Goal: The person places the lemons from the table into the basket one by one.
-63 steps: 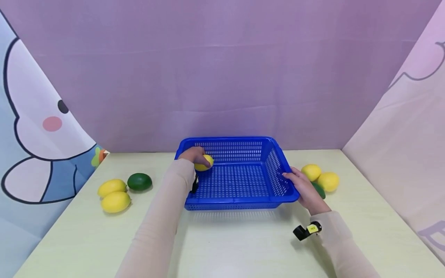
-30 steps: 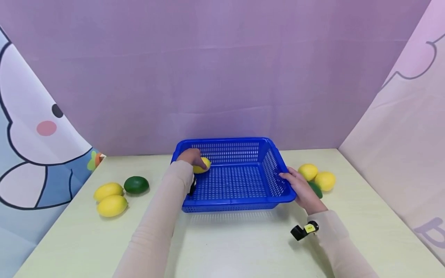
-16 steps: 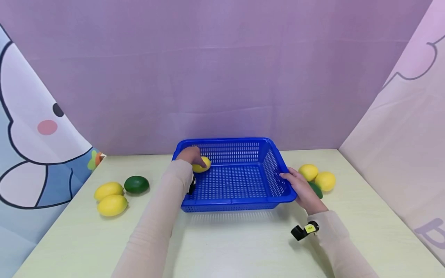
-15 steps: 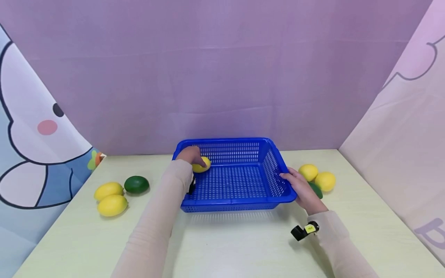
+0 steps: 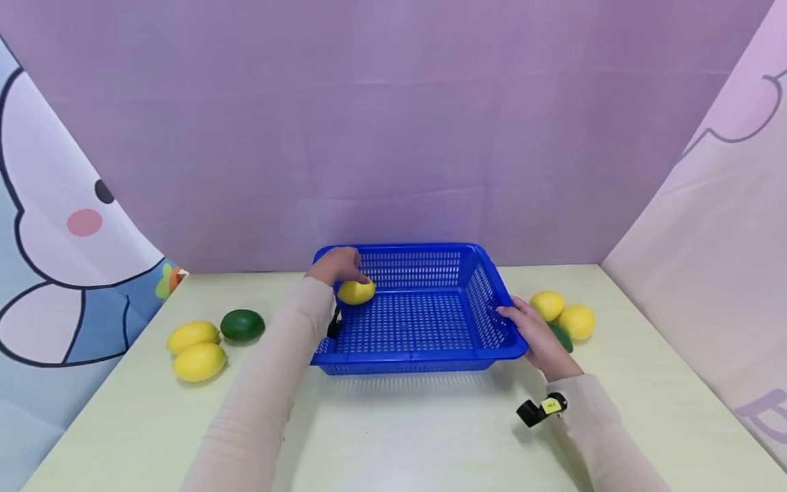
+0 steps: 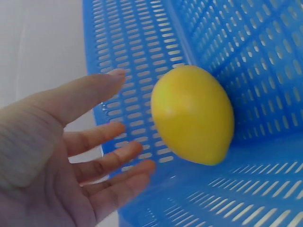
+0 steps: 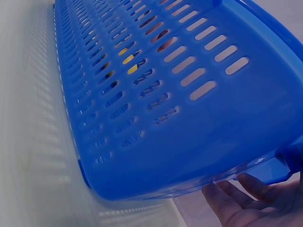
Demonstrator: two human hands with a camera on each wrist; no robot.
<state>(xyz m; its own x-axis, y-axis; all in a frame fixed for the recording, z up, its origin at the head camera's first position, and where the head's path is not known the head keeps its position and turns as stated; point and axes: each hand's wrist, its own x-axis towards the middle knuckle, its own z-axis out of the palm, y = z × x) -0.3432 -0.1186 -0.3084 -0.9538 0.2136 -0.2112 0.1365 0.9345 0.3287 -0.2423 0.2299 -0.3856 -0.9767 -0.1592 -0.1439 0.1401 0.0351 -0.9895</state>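
A yellow lemon (image 5: 356,292) lies at the left end of a blue plastic basket (image 5: 418,356) with slotted walls. My left hand (image 5: 338,265) is over that end; in the left wrist view its fingers are spread and a gap separates them from the lemon (image 6: 194,116). At the opposite end, my right hand (image 5: 542,342) grips the basket's rim, thumb on top. Seen from the right wrist, the right hand's fingertips (image 7: 215,198) meet the underside of the basket's end (image 7: 227,137).
Left of the basket, two lemons (image 5: 199,362) and a dark green fruit (image 5: 242,325) lie on the pale table (image 5: 393,437). Two more lemons (image 5: 576,322) and a green fruit (image 5: 561,336) are beside my right hand. A purple cloth (image 5: 393,137) hangs behind.
My left hand has let go of the lemon and lifted slightly up and left, leaving it in the basket. My right hand keeps its hold on the basket.
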